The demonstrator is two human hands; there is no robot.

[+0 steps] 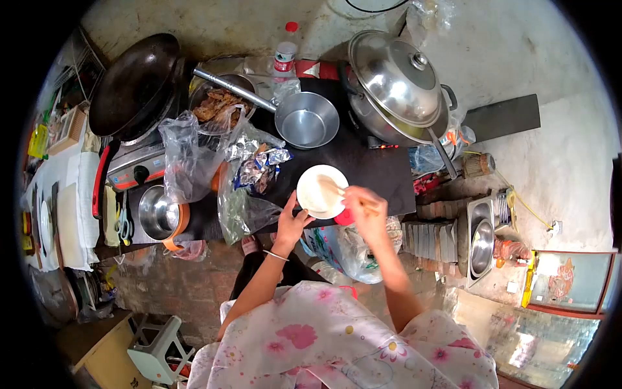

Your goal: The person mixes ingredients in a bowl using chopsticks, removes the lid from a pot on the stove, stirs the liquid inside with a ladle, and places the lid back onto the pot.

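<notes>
A white bowl (313, 185) with pale contents is at the front edge of the dark counter. My left hand (291, 223) grips the bowl's lower left rim, thumb at the side and fingers beneath. Closed and a little blurred, my right hand (368, 214) is at the bowl's right side, holding what look like light wooden chopsticks (335, 189) whose tips reach into the bowl. Just behind the bowl sits a metal ladle (308, 123) with a long handle. Left of it lies an opened foil packet (258, 170) among plastic bags.
A large lidded steel pot (395, 81) stands at the back right, a ladle handle sticking out. At the left, a black wok (133, 87) rests on a stove (139, 170). A bowl of brown food (220, 107), a bottle (285, 52) and a small orange-handled pot (157, 214) are nearby.
</notes>
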